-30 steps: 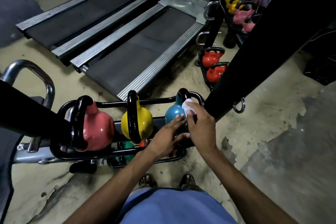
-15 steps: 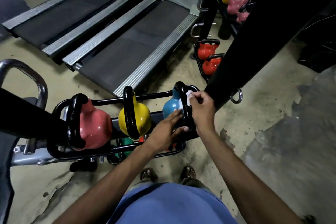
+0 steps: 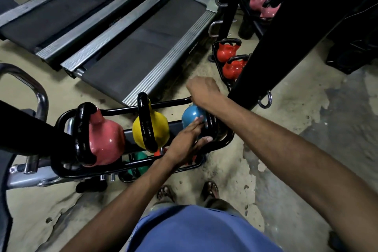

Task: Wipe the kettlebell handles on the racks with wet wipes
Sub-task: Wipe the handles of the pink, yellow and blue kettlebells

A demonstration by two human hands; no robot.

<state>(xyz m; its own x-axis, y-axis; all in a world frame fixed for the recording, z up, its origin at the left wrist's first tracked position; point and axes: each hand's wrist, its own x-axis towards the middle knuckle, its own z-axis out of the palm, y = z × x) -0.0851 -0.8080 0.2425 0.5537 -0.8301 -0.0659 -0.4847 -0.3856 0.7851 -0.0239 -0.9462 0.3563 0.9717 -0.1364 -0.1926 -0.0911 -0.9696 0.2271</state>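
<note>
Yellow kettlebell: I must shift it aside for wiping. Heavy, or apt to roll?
Probably heavy for its size: the yellow kettlebell looks like solid coated metal. Its round body might rock, but the rack rails should stop it rolling. The black handle looks rigid.

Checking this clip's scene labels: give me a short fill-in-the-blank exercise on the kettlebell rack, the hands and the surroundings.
1. On the near rack, the middle kettlebell is ____.
2. The hand laid on the body of the blue kettlebell is the ____ one.
3. Behind the near rack lie ____ treadmills.

Missing words: yellow; left; two.
</note>
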